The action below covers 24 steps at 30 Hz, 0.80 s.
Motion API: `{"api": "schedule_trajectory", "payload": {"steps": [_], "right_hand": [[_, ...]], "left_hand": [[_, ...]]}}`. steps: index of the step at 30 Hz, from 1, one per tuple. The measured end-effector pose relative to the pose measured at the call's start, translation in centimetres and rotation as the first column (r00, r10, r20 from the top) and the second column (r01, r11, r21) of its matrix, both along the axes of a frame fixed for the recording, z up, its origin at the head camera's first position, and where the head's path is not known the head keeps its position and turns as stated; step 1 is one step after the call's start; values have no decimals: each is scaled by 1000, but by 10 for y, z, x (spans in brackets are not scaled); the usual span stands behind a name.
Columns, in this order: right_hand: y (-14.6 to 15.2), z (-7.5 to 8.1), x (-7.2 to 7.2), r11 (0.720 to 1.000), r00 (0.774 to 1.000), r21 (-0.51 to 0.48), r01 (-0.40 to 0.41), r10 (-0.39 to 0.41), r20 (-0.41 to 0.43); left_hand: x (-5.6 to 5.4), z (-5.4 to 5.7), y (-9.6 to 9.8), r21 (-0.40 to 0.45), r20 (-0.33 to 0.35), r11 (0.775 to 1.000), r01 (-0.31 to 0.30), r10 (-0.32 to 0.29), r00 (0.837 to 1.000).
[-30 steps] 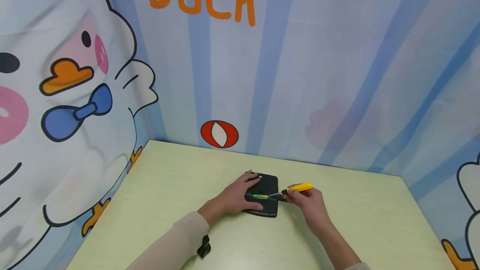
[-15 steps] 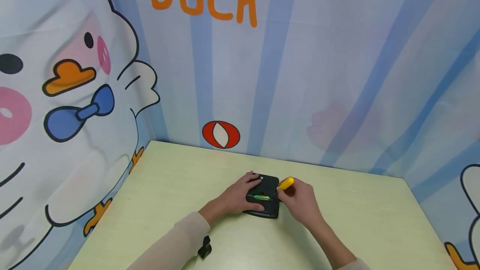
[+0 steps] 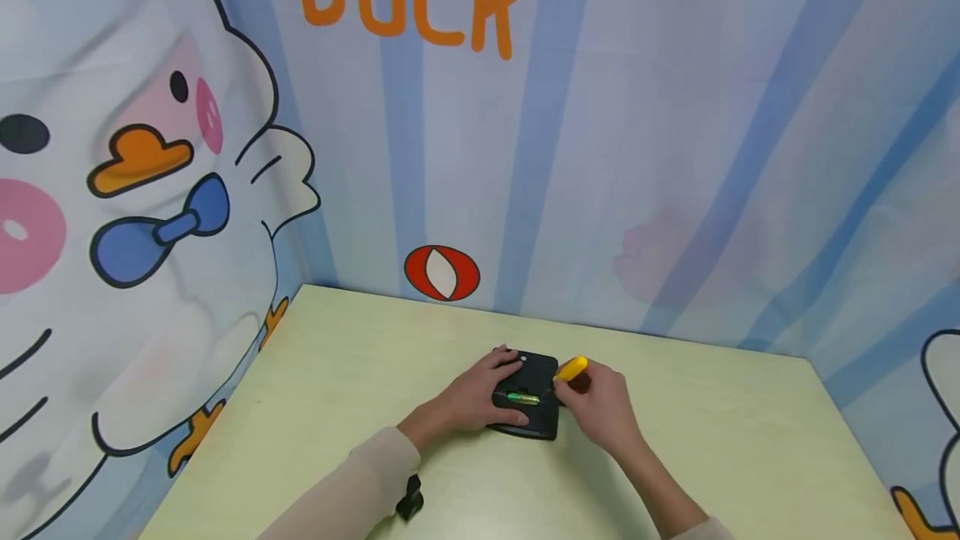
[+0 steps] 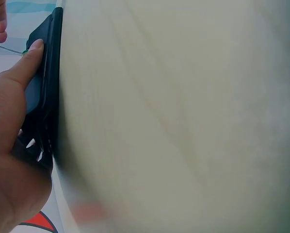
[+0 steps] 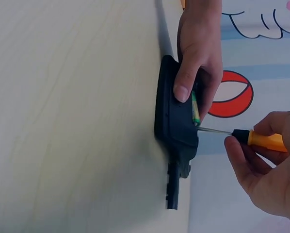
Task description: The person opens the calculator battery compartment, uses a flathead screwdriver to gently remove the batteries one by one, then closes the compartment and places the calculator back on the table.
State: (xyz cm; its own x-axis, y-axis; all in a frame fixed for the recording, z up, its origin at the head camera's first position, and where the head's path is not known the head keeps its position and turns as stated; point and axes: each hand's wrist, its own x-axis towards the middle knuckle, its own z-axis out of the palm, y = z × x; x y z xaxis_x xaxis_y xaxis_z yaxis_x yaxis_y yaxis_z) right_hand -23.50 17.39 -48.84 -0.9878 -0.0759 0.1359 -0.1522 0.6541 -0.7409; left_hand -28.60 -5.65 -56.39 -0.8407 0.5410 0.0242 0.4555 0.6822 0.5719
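Observation:
A black flat device lies on the table with its battery slot facing up. A green battery sits in the slot. My left hand rests spread over the device's left side, thumb and fingers on either side of the battery. My right hand holds a screwdriver by its yellow handle. In the right wrist view, its thin metal shaft reaches the slot at the end of the battery. A ridged black strip sticks out from the device's edge. The left wrist view shows my left thumb along the device's face.
The pale wooden table extends around the device. A printed cloth hangs behind it, with a duck figure at the left. A small black object shows beside my left sleeve.
My right hand has moved left toward the device and tilted the screwdriver more upright, then stayed nearly still. My left hand keeps its place on the device.

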Motion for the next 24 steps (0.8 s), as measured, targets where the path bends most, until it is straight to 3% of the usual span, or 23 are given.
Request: {"api": "schedule_trajectory", "payload": {"steps": [3,5,9,13,15,17,19,24], "right_hand": [[7,-4,-2,990,998,-138,30,-21,67],[13,-7,-4,964,990,-259,61,-26,135],[23,-14,-8,867,965,-478,143,-16,261],[30,-20,-9,774,948,-603,191,15,319],[32,-22,-9,746,942,-635,202,29,334],[33,-23,-9,728,938,-653,210,39,344],[34,-22,-9,728,935,-652,212,44,353],[36,-20,-7,761,932,-616,204,42,361]], "left_hand": [[-1,0,0,7,-6,1000,3,-3,1000],[-1,1,0,10,-9,1000,4,-4,1000],[-1,1,0,11,-5,1000,8,-8,1000],[0,2,-1,12,0,1000,10,-10,1000],[-1,2,-1,12,-6,1000,12,-12,1000],[-1,2,-1,11,-12,1000,13,-13,1000],[-1,1,-1,10,-10,1000,14,-14,1000],[0,1,-1,11,7,1000,18,-19,1000]]}}
